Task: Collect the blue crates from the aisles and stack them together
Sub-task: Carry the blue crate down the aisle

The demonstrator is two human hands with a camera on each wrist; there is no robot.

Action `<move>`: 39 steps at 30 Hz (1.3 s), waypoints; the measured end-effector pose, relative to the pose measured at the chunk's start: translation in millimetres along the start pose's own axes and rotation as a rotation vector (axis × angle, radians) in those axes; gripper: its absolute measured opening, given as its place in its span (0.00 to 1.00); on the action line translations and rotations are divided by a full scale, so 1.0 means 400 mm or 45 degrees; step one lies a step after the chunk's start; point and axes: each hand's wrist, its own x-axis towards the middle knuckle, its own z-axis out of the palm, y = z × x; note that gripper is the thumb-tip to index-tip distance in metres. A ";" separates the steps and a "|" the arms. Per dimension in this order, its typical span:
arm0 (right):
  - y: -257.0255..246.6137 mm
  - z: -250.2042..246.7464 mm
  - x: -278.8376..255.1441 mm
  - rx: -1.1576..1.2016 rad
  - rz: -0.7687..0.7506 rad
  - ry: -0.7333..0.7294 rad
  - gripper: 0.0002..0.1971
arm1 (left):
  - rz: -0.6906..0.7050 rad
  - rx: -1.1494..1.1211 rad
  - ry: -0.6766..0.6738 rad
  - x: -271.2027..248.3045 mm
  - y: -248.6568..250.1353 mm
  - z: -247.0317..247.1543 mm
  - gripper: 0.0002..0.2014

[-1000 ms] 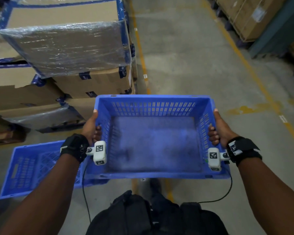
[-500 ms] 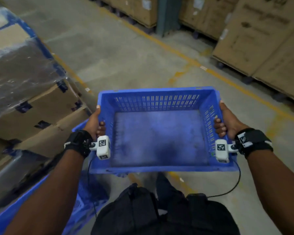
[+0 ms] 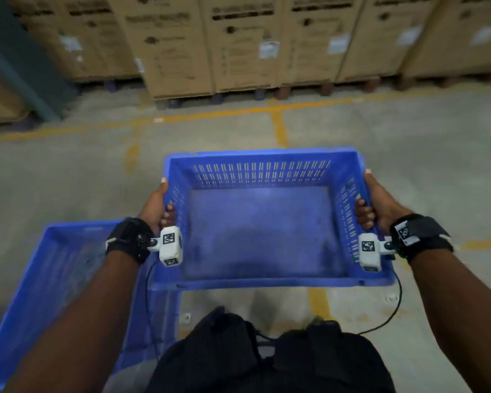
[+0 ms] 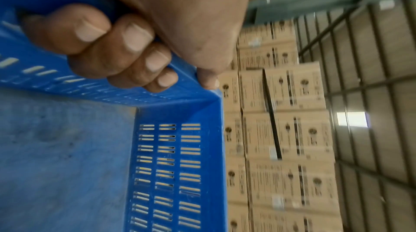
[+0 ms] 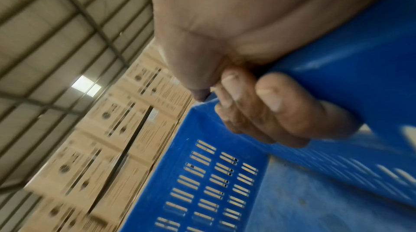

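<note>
Blue moulded plastic crate [image 3: 262, 231], side walls slotted, floor matt, scuffed and dusty with a dull grey bloom. Rim smooth with a slight sheen under the left hand [image 4: 139, 40] and right hand [image 5: 258, 93]. Second crate [image 3: 54, 279] of the same blue plastic below-left of the first, blurred. Beyond the crate, brown matt cardboard boxes [image 3: 238, 43] with white paper labels. Under it, rough grey concrete floor [image 3: 68, 171] with worn yellow painted lines. Black cloth wrist straps; white matt plastic camera housings.

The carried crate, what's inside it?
Nothing: the crate shows only a bare, dusty floor. Both wrist cameras cover small patches by its side walls.
</note>
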 end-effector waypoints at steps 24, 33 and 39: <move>0.801 -1.458 -0.565 1.130 0.045 0.897 0.37 | 0.044 1.045 -1.029 -0.174 -0.300 2.043 0.29; 0.920 -1.953 -0.605 1.360 0.110 1.126 0.36 | -0.036 1.255 -1.200 -0.258 -0.524 2.790 0.33; 0.893 -2.266 -0.674 1.408 0.106 1.305 0.36 | -0.001 1.358 -1.314 -0.412 -0.591 3.204 0.33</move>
